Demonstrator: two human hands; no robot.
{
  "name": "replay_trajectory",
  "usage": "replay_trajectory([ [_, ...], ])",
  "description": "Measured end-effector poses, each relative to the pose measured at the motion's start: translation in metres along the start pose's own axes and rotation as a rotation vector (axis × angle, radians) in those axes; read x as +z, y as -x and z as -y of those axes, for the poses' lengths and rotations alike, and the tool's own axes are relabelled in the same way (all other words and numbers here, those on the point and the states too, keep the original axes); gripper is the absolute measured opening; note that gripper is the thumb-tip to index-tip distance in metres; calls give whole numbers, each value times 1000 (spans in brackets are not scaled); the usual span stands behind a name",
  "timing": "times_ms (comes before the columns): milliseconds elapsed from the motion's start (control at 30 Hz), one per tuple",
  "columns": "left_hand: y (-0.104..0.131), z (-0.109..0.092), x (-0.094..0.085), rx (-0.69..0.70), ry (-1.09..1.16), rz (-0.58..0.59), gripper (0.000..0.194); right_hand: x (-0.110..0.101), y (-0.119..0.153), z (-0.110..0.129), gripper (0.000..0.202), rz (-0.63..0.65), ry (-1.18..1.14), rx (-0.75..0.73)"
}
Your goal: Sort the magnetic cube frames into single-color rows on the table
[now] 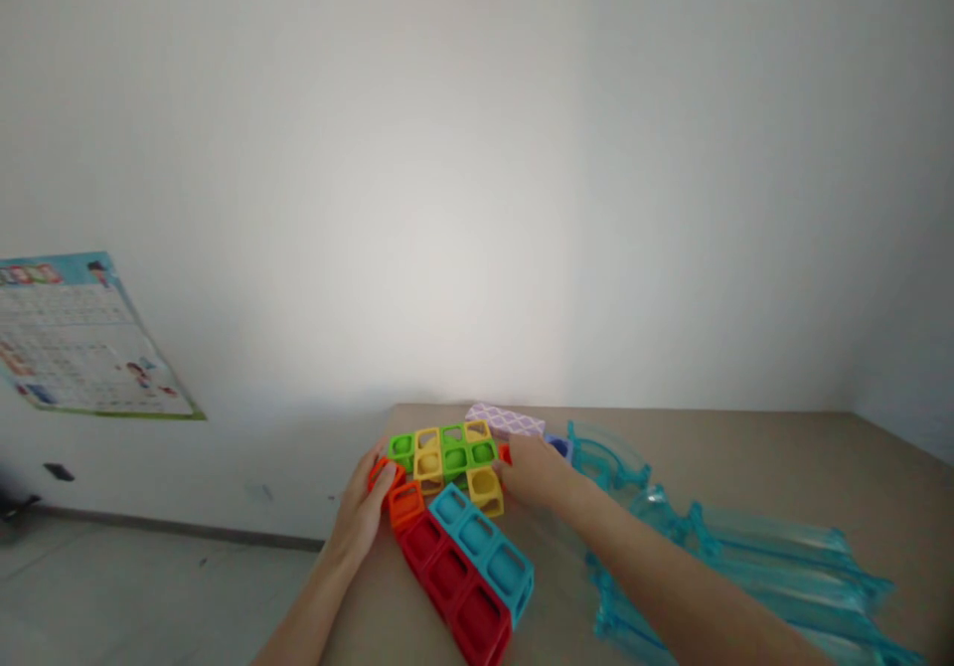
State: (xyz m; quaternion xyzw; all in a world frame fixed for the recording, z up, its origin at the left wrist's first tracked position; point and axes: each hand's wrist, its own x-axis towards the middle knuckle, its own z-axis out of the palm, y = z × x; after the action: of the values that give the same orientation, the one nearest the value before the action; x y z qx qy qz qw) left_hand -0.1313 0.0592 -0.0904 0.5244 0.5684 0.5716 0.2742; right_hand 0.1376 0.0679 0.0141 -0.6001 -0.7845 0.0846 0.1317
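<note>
My left hand (363, 507) is closed round an orange block (406, 504) at the left end of a cluster of colourful hollow blocks. Green blocks (455, 461) and yellow blocks (428, 462) form the middle of the cluster. At its right side my right hand (531, 469) has its fingers curled on a red-orange piece (505, 453), mostly hidden by the fingers. Nearer to me lie a long red block (451, 577) and a light-blue block (484, 547), side by side and slanting toward the front edge.
Clear turquoise track pieces (775, 567) cover the right side of the brown table (745, 447). A purple patterned box (507, 418) and a dark blue piece (558, 445) lie behind my right hand. A poster (89, 348) hangs on the wall at left.
</note>
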Motion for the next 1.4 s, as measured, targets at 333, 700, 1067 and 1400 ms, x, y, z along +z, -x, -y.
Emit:
replay_trajectory([
  [333, 31, -26, -3, 604, -605, 387, 39, 91, 107, 42, 56, -179, 199, -125],
  [700, -5, -10, 9, 623, -519, 402, 30, 98, 104, 37, 79, -140, -238, -124],
  [1067, 7, -20, -3, 763, -439, 335, 27, 106, 123, 27, 36, -416, -701, -315],
  [1400, 40, -75, 3, 600, -436, 766, 39, 87, 101, 12, 59, -629, -547, -185],
])
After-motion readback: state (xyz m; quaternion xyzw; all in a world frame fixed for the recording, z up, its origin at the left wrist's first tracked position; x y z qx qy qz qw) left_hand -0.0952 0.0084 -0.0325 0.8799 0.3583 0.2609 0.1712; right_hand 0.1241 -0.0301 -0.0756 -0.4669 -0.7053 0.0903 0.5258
